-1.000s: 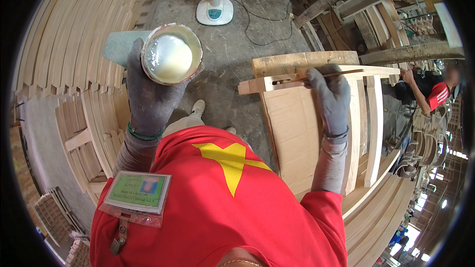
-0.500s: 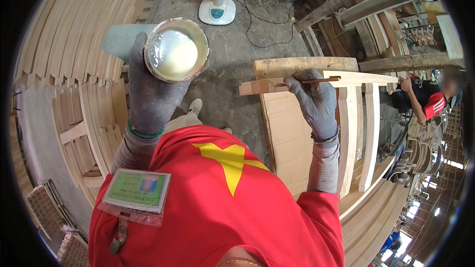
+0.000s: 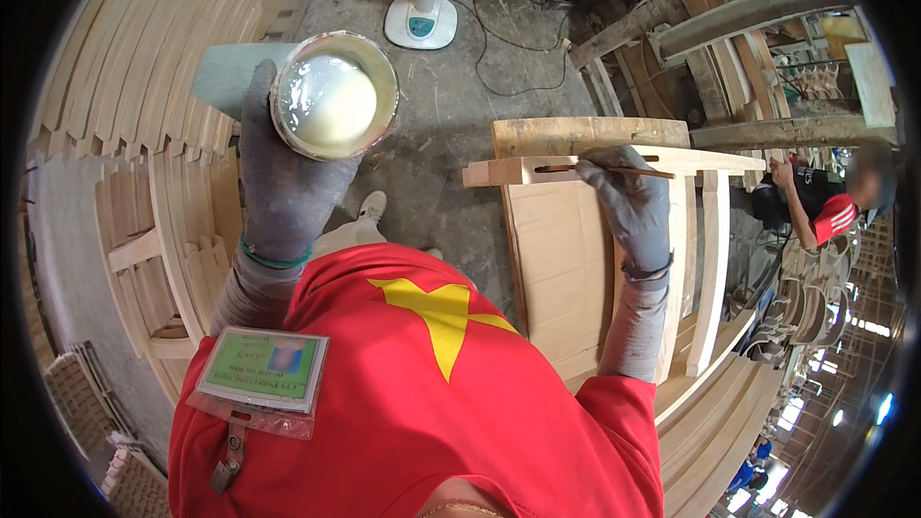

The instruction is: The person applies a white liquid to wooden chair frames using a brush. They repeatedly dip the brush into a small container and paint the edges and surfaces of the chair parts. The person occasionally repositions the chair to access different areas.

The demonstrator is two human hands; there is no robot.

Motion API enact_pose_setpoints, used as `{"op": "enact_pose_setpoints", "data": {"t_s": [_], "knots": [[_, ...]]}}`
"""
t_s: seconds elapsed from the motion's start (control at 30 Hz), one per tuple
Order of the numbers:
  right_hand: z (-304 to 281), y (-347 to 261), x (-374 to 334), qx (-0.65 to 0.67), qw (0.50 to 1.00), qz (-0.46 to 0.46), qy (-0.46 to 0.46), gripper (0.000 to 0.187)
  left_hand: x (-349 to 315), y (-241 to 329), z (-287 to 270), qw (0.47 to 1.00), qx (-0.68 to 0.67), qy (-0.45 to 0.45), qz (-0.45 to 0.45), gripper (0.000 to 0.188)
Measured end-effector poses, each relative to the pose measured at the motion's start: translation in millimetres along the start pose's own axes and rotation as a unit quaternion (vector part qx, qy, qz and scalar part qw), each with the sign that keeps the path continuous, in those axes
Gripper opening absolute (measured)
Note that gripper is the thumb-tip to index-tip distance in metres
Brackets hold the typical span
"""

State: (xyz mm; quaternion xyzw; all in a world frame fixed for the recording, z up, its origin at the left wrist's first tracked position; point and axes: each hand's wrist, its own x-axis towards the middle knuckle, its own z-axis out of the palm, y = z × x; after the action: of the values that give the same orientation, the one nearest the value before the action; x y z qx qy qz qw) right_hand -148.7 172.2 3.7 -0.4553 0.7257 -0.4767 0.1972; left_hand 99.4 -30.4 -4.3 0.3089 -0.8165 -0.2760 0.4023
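Note:
My left hand (image 3: 293, 173), in a grey glove, is wrapped round a round can (image 3: 386, 125) with a smeared rim. Milky white, glossy liquid (image 3: 336, 101) lies inside the can. My right hand (image 3: 633, 206), gloved too, pinches a thin brown stick (image 3: 648, 172) held nearly level. Its left end is by the fingertips, close to a dark slot (image 3: 554, 169) in the top of a pale wooden rail (image 3: 499, 173). Whether that tip touches the wood I cannot tell. The rail belongs to a wooden frame with upright slats (image 3: 712, 269) to the right.
Stacked curved wooden parts (image 3: 144, 48) fill the left side. A standing fan (image 3: 420, 21) and a loose cable (image 3: 499, 86) are on the concrete floor ahead. Cardboard (image 3: 561, 269) covers a panel below the rail. Another person (image 3: 825, 206) stands far right, beside timber beams (image 3: 758, 19).
My right hand has shifted slightly right and down with the stick, and the slot left of the fingers now shows plainly. My left hand and the can have moved a little left.

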Motion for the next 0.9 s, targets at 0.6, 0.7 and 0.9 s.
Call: {"op": "enact_pose_setpoints", "data": {"t_s": [0.6,0.7,0.9], "knots": [[-12.1,-6.7,4.1,-0.11,0.994,-0.002,0.009,0.013,-5.5,-7.0,0.1,0.999,0.038,0.007,-0.006,0.086],[3.4,-15.5,4.9,-0.067,0.998,0.019,0.003,0.014,-5.0,-6.1,2.8,0.999,0.039,-0.001,-0.02,0.086],[4.2,-9.1,2.8,0.042,0.996,0.069,0.039,0.009,-5.0,-11.9,5.6,0.998,-0.057,0.01,0.007,0.084]]}}
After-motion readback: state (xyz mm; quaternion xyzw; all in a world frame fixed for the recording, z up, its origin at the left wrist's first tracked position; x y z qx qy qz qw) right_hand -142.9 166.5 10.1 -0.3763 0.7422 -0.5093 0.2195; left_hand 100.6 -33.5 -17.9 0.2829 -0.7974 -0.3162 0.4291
